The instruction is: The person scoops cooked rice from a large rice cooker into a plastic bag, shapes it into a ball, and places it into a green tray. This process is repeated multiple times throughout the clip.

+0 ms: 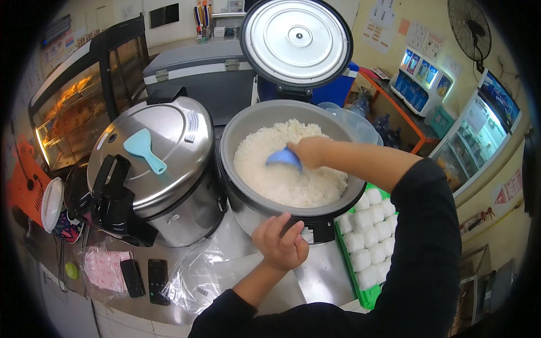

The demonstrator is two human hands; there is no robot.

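My right hand [310,152] grips a blue plastic scoop [284,158], whose bowl is partly sunk in white cooked rice [270,181]. The rice fills much of the grey inner pot [236,122] of a large rice cooker. Its round metal lid [298,42] stands raised behind the pot. My left hand [281,243] holds nothing; its fingers are half curled and apart, just in front of the cooker's front rim. At the right, a green tray [353,270] carries rows of white rice portions [372,236], partly hidden by my right sleeve.
On the left a closed steel rice cooker [169,114] has a turquoise rice paddle [145,150] on its lid. Two phones [158,281] and clear plastic bags [198,274] lie along the counter's front. A grey cooler box [198,80] and lit food display case [72,110] stand behind.
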